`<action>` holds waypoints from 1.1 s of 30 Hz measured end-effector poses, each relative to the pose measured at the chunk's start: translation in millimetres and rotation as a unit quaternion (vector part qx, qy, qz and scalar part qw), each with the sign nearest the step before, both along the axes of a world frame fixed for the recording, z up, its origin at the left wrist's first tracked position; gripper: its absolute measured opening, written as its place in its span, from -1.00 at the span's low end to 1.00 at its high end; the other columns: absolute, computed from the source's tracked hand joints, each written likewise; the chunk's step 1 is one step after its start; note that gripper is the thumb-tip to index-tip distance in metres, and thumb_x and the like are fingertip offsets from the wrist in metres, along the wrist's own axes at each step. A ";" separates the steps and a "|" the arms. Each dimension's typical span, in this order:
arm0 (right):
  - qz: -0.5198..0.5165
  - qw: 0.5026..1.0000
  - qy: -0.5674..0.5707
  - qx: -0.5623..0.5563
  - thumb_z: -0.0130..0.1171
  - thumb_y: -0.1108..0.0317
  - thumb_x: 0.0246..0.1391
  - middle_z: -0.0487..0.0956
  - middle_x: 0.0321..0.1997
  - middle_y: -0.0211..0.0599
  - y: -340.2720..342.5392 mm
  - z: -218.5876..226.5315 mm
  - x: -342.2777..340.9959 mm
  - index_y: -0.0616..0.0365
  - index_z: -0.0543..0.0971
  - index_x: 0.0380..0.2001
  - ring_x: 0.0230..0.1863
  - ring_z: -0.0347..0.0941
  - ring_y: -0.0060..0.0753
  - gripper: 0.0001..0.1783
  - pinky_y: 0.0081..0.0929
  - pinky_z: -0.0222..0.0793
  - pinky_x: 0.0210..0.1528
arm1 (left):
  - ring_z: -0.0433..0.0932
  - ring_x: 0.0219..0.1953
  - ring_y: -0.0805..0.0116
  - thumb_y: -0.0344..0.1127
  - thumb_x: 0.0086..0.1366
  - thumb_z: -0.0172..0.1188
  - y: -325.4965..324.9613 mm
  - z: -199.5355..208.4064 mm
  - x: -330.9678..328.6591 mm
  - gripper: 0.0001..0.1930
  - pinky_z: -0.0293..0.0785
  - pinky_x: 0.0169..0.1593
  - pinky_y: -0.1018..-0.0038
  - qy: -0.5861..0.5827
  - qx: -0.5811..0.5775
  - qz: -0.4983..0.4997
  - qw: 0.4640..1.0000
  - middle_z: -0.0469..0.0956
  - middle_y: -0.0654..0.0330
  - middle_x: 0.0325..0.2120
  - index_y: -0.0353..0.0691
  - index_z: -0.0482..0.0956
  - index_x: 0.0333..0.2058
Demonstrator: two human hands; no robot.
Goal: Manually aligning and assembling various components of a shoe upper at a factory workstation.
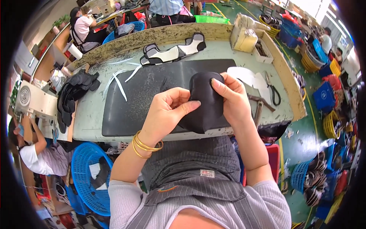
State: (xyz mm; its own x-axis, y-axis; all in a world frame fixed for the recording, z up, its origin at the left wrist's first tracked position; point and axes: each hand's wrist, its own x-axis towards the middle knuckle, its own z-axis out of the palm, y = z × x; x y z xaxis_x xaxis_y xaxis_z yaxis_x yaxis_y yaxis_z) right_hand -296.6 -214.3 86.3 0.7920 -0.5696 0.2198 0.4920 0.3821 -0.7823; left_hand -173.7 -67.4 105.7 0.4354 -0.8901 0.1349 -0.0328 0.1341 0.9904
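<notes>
A black, smooth shoe upper [206,100] with a rounded end is held up in front of me, above the near part of a black mat [133,105]. My left hand [167,108] pinches its left edge, thumb on the face and fingers curled behind. On the other side my right hand [233,95] grips the upper right edge, its thumb pressed flat on the surface. The lower end of the upper hangs to a point between my hands. Right of the mat lie a hammer [260,102], scissors with black handles [274,94] and white cut pieces [253,79].
Black-and-white shoe pieces [164,56] and thin white strips [121,87] lie toward the back. Stacked black pieces [72,93] sit at left, near a sewing machine [36,100] and a co-worker. A raised rim [152,37] borders the table. A blue basket [78,179] stands at lower left.
</notes>
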 end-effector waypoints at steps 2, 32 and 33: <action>-0.019 1.000 0.000 0.017 0.20 0.46 0.13 0.60 -0.38 -0.43 1.2 -3.2 1.4 0.20 0.55 -0.34 -0.39 0.48 -0.71 -0.94 -0.72 0.40 -0.28 | 0.42 -0.40 0.68 -0.44 0.18 0.31 -1.0 3.1 -0.6 -0.83 0.40 -0.28 0.68 0.012 -0.006 0.016 1.000 0.54 0.36 -0.44 -0.37 0.55 -0.29; 0.013 0.966 0.130 -0.224 0.23 0.47 0.11 0.54 -0.36 -0.52 8.3 3.4 -2.9 0.30 0.53 -0.25 -0.31 0.38 -0.79 -0.84 -0.74 0.34 -0.24 | 0.49 -0.48 0.37 -0.43 0.17 0.25 3.4 5.5 -0.1 -0.89 0.39 -0.34 0.52 -0.131 0.070 0.056 0.987 0.57 0.14 -0.53 -0.36 0.59 -0.35; 0.020 0.966 0.139 -0.217 0.22 0.46 0.11 0.54 -0.37 -0.52 7.8 3.0 -3.7 0.30 0.53 -0.26 -0.31 0.38 -0.78 -0.84 -0.73 0.34 -0.25 | 0.48 -0.49 0.34 -0.44 0.17 0.25 3.2 5.3 -1.0 -0.90 0.37 -0.34 0.50 -0.099 0.067 0.050 0.992 0.57 0.14 -0.54 -0.35 0.59 -0.35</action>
State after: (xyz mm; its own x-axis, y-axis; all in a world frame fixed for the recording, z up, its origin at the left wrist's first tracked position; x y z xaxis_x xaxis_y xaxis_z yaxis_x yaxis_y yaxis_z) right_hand -300.4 -206.5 89.3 0.8740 -0.4391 0.2079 0.2324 0.0021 -0.9726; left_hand -174.7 -64.2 111.0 0.4989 -0.8596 0.1105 -0.2351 -0.0115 0.9719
